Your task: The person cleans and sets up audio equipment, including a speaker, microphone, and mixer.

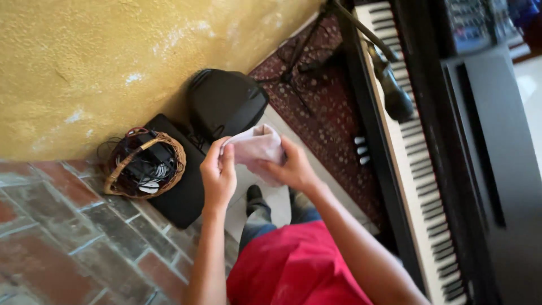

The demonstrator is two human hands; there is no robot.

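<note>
— Yellow plaster wall up top, worn brick floor below it. What else from the head camera?

— Both hands meet in the middle of the view over a crumpled pale cloth. The left hand pinches the cloth's near edge between thumb and fingers; the right hand is closed around its other side from below. So each hand is grasping the cloth, held in the air above the person's shoes.

— And around them?

— Just beyond the cloth sits a black speaker, resting on a black flat case. A wicker basket full of tangled cables touches that case (the basket's handle arches over the wires). To the right, a digital piano runs down the frame, with a black microphone hanging over its keys and silver pedals near a red patterned rug.

— Clothing?

— A red garment fills the bottom.
</note>
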